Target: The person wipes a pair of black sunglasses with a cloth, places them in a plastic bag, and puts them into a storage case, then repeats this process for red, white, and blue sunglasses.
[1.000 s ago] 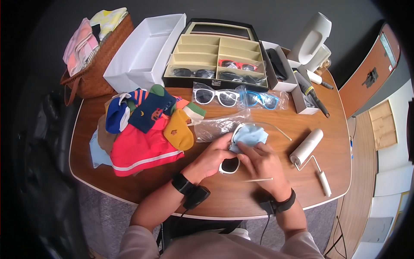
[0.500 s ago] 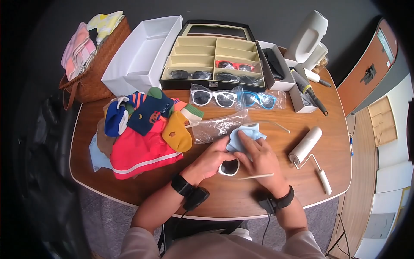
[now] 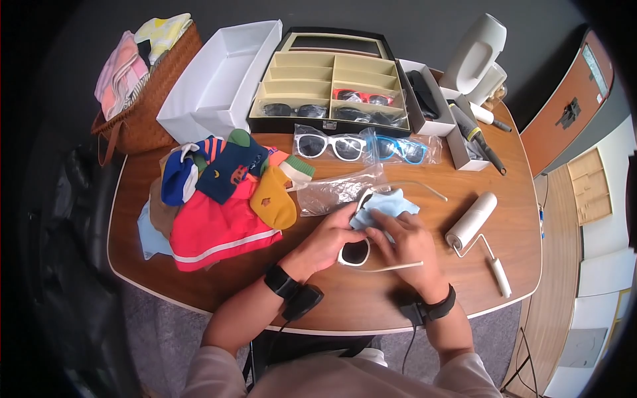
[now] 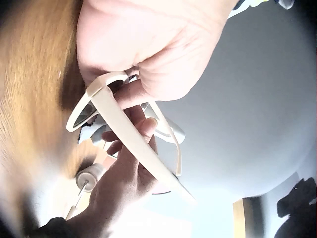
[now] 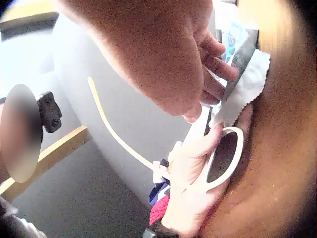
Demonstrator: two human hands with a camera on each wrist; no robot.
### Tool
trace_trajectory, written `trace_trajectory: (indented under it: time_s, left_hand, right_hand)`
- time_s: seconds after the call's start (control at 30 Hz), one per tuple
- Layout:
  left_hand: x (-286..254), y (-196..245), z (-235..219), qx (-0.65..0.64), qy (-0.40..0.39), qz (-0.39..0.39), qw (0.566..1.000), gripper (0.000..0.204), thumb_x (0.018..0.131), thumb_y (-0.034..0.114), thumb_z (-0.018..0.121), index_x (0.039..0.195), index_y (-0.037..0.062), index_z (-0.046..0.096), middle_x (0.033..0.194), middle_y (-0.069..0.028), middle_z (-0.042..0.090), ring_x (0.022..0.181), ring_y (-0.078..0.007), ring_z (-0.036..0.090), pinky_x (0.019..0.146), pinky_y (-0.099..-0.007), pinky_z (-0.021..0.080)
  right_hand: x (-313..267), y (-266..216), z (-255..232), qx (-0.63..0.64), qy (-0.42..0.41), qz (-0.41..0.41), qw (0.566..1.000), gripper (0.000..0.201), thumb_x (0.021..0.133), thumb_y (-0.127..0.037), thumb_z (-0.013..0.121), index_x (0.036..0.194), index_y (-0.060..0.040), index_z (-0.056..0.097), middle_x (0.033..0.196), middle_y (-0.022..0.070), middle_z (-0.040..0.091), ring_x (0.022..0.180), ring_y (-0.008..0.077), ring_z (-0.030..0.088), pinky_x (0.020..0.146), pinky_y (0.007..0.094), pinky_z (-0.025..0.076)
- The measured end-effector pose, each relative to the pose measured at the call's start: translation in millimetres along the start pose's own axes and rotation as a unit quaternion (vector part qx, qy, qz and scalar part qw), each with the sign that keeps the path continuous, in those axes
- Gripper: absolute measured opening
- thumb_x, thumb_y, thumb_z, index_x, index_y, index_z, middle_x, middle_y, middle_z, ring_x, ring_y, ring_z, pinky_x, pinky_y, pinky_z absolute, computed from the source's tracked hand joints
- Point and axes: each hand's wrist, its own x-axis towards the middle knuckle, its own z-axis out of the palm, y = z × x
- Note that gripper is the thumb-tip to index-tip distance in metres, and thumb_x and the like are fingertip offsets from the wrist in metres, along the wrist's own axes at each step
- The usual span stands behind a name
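Note:
My left hand (image 3: 322, 247) grips a pair of white-framed sunglasses (image 3: 354, 253) by the middle of the frame, low over the table. One dark lens faces up, and both temples stick out to the right. A light blue cloth (image 3: 390, 203) covers the far lens, with my right hand (image 3: 413, 251) pinching it there. From the left wrist view, a white temple (image 4: 136, 136) crosses in front of the right hand (image 4: 121, 181). In the right wrist view the cloth (image 5: 250, 87) hangs with a zigzag edge beside the near lens.
A crumpled clear bag (image 3: 335, 192) lies just beyond the hands. Bagged white sunglasses (image 3: 332, 147) and blue ones (image 3: 401, 150) lie before a compartment case (image 3: 298, 73). Left are piled socks and clothes (image 3: 222, 212); right, a lint roller (image 3: 472, 220). A white box (image 3: 219, 79) and wicker basket (image 3: 159, 93) stand behind.
The right fingers and the cloth have shifted slightly over the far lens, and the cloth's folds have changed shape. The left hand keeps its hold on the sunglasses, which have tilted a little.

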Motion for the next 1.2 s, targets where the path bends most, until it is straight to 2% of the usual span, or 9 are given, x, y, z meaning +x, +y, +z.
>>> trace_trajectory:
  time_s: [0.07, 0.17, 0.27, 0.37, 0.57, 0.77, 0.87, 1.07, 1.2]
  left_hand:
    - [0, 1, 0, 0.014, -0.006, 0.003, 1.0, 0.063, 0.081, -0.012, 0.05, 0.142, -0.0001, 0.039, 0.131, -0.0117, 0.055, 0.12, -0.019, 0.056, 0.1, -0.0323, 0.046]
    - [0, -1, -3, -0.004, 0.014, 0.012, 1.0, 0.065, 0.08, -0.013, 0.049, 0.143, 0.0, 0.038, 0.132, -0.0119, 0.054, 0.121, -0.0194, 0.055, 0.1, -0.0325, 0.046]
    - [0, 2, -2, -0.007, 0.015, -0.01, 1.0, 0.066, 0.08, -0.012, 0.049, 0.144, 0.0001, 0.036, 0.133, -0.0119, 0.053, 0.122, -0.0197, 0.055, 0.1, -0.0328, 0.046]
    - [-2, 8, 8, -0.004, 0.027, 0.011, 1.0, 0.064, 0.081, -0.011, 0.049, 0.143, 0.0001, 0.036, 0.134, -0.0122, 0.052, 0.122, -0.0197, 0.054, 0.1, -0.033, 0.045]
    - [1, 1, 0, -0.002, 0.023, 0.003, 1.0, 0.062, 0.082, -0.01, 0.048, 0.142, -0.0001, 0.036, 0.133, -0.0128, 0.053, 0.123, -0.0199, 0.053, 0.103, -0.0336, 0.043]
    - [0, 7, 6, 0.005, 0.005, 0.01, 1.0, 0.063, 0.08, -0.012, 0.048, 0.142, -0.0009, 0.038, 0.133, -0.0138, 0.053, 0.122, -0.0213, 0.055, 0.102, -0.0335, 0.044]
    - [-3, 9, 7, 0.014, 0.028, 0.0, 1.0, 0.062, 0.08, -0.011, 0.047, 0.141, -0.0013, 0.04, 0.133, -0.0139, 0.053, 0.122, -0.0214, 0.055, 0.102, -0.0335, 0.045]
    - [-3, 6, 3, 0.01, 0.04, -0.014, 0.999, 0.058, 0.084, -0.009, 0.048, 0.14, -0.0016, 0.04, 0.132, -0.0132, 0.054, 0.123, -0.021, 0.054, 0.101, -0.0329, 0.045]
    - [-2, 9, 6, 0.014, 0.018, 0.007, 1.0, 0.058, 0.084, -0.008, 0.048, 0.141, -0.0016, 0.038, 0.135, -0.0137, 0.052, 0.122, -0.0212, 0.054, 0.101, -0.0323, 0.045]
  right_hand:
    - [0, -2, -3, 0.021, 0.01, -0.041, 0.999, 0.036, 0.088, -0.022, 0.067, 0.116, 0.0015, 0.065, 0.083, 0.0137, 0.068, 0.077, 0.0295, 0.058, 0.074, 0.0374, 0.049]
    - [2, -1, -1, 0.046, 0.003, -0.064, 0.997, 0.039, 0.089, -0.022, 0.067, 0.12, 0.0015, 0.062, 0.089, 0.0144, 0.068, 0.079, 0.0302, 0.059, 0.075, 0.0376, 0.049]
    - [5, -3, 3, 0.026, 0.03, -0.047, 0.998, 0.044, 0.089, -0.022, 0.067, 0.125, 0.0016, 0.059, 0.095, 0.0153, 0.068, 0.08, 0.031, 0.059, 0.076, 0.0379, 0.049]
    - [5, 1, 6, -0.001, 0.049, -0.038, 0.998, 0.049, 0.089, -0.023, 0.066, 0.129, 0.0018, 0.056, 0.099, 0.0165, 0.068, 0.082, 0.0318, 0.059, 0.077, 0.0381, 0.049]
    - [-1, -1, 5, -0.002, 0.056, -0.004, 0.998, 0.039, 0.087, -0.023, 0.069, 0.117, 0.0018, 0.063, 0.087, 0.0141, 0.069, 0.075, 0.0294, 0.061, 0.071, 0.0383, 0.05]
    - [-2, -2, -2, 0.023, 0.028, -0.041, 0.999, 0.032, 0.087, -0.02, 0.068, 0.112, 0.001, 0.065, 0.078, 0.0135, 0.067, 0.07, 0.0287, 0.06, 0.069, 0.0374, 0.05]
    - [0, 3, 3, 0.068, 0.026, -0.079, 0.994, 0.036, 0.088, -0.02, 0.067, 0.118, 0.0012, 0.063, 0.08, 0.0146, 0.067, 0.072, 0.0296, 0.06, 0.07, 0.0377, 0.049]
    - [0, -3, 6, 0.086, -0.011, -0.044, 0.995, 0.053, 0.088, -0.023, 0.067, 0.132, 0.0029, 0.052, 0.101, 0.0178, 0.066, 0.083, 0.032, 0.06, 0.074, 0.0389, 0.05]
    - [3, 2, 10, 0.021, 0.06, -0.057, 0.996, 0.055, 0.087, -0.024, 0.068, 0.131, 0.0049, 0.052, 0.103, 0.0192, 0.066, 0.085, 0.0324, 0.061, 0.073, 0.0381, 0.05]
